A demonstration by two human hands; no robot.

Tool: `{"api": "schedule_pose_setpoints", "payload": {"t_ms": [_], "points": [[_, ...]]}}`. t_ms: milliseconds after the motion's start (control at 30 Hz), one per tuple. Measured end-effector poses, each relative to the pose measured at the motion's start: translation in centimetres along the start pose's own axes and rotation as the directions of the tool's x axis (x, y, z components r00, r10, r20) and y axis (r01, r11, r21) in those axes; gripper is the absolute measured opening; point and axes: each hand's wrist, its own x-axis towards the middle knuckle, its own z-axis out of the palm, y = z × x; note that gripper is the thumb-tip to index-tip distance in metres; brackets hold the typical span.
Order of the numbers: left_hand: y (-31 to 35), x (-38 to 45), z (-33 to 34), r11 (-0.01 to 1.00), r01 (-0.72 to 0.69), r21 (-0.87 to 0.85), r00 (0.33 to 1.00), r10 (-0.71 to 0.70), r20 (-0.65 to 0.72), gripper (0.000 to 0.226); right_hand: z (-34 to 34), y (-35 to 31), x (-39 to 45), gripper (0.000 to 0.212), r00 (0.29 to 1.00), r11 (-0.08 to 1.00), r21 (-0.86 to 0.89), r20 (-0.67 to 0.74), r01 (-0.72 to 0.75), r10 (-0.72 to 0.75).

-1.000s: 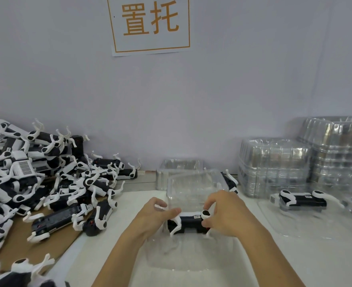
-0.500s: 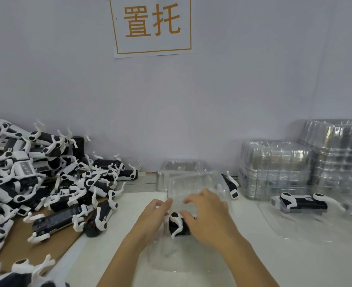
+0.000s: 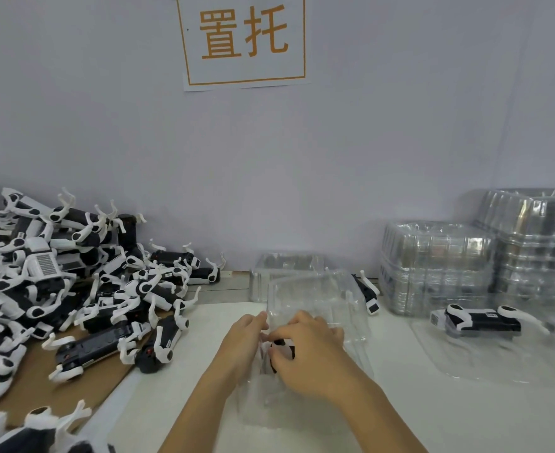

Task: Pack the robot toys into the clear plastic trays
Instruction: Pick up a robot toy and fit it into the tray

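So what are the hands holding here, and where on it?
Both hands, left and right, cover a black-and-white robot toy in a clear plastic tray; the exact grip point is hidden.

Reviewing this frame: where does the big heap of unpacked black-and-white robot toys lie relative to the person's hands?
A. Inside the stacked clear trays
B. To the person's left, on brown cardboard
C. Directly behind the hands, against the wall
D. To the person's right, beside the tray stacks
B. The heap of robot toys sits on brown cardboard at the left, while the stacks of clear trays stand to the right of the hands.
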Motion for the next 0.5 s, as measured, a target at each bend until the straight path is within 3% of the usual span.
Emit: {"api": "schedule_pose_setpoints", "payload": {"t_ms": [167,267,367,500], "points": [[0.1,0.0,0.0,1.0,0.013,0.003,1.0,-0.013,-0.015,0.033,-1.3,1.1,0.1,0.025,0.993,0.965,0.261,-0.11,-0.006,0.036],[0.0,0.1,0.0,0.999,0.028,-0.016,0.999,-0.029,-0.018,0.032,-3.1,2.0,-0.4,0.019,0.989,0.967,0.249,-0.126,-0.05,0.083],[0.0,0.3,0.1,0.999,0.042,-0.009,0.999,-0.042,-0.013,0.032,-3.9,2.2,-1.0,0.022,0.992,0.986,0.115,0.014,-0.123,0.122],[-0.1,0.4,0.1,0.999,0.047,-0.007,0.999,-0.048,-0.016,0.031,-3.7,0.8,-1.4,0.016,0.99,0.974,-0.189,0.038,-0.128,0.137]]}}
